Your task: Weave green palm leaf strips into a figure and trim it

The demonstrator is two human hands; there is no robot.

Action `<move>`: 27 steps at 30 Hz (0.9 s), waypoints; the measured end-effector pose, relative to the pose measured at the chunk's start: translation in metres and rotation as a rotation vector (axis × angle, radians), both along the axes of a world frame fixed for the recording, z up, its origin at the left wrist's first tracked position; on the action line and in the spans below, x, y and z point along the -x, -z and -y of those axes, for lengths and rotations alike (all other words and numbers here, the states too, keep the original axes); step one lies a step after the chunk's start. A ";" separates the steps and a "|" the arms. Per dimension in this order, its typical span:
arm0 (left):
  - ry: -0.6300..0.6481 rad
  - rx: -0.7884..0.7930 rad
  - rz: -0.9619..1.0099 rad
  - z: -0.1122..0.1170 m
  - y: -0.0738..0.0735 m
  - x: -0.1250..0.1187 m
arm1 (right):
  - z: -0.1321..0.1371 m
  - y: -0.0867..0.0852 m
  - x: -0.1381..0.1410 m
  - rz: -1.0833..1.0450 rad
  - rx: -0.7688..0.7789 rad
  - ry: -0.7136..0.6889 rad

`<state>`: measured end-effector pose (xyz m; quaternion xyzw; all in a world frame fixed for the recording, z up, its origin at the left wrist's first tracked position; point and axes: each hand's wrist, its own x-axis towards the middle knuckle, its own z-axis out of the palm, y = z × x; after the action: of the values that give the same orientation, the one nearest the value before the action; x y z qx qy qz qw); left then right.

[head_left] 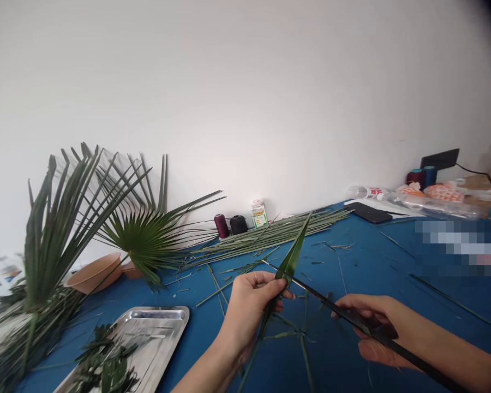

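My left hand (251,305) pinches a long green palm leaf strip (292,255) that points up and to the right above the blue table (364,273). A ring shows on one finger. My right hand (372,325) grips a thin dark rod (311,290) that runs from the lower right up to the leaf, its tip crossing the strip just beside my left fingers. More loose green strips (288,333) hang and lie under both hands.
A metal tray (163,327) with leaf pieces sits at the lower left. Fan palm fronds (106,218) and tan bowls (94,273) stand at the left. A row of cut strips (270,232), thread spools (229,225), a phone (368,213) and clutter line the wall.
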<state>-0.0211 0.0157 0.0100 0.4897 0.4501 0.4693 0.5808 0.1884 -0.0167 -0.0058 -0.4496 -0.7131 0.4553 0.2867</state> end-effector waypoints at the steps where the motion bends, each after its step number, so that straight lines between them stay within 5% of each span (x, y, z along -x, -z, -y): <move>1: 0.007 0.001 -0.002 -0.001 0.000 0.000 | 0.000 0.000 0.000 0.002 0.029 -0.023; 16: 0.157 0.027 -0.050 -0.005 -0.004 -0.009 | 0.000 0.003 -0.002 -0.010 0.069 -0.051; 22: 0.204 -0.021 -0.158 -0.015 -0.002 -0.012 | -0.010 0.023 -0.010 0.031 0.131 0.110; 27: 0.274 -0.104 -0.397 -0.034 -0.003 -0.007 | -0.022 0.030 -0.023 0.212 0.028 0.200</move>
<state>-0.0144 0.0500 0.0134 0.6579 0.4600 0.3031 0.5134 0.2112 0.0056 -0.0356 -0.5678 -0.6845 0.3845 0.2474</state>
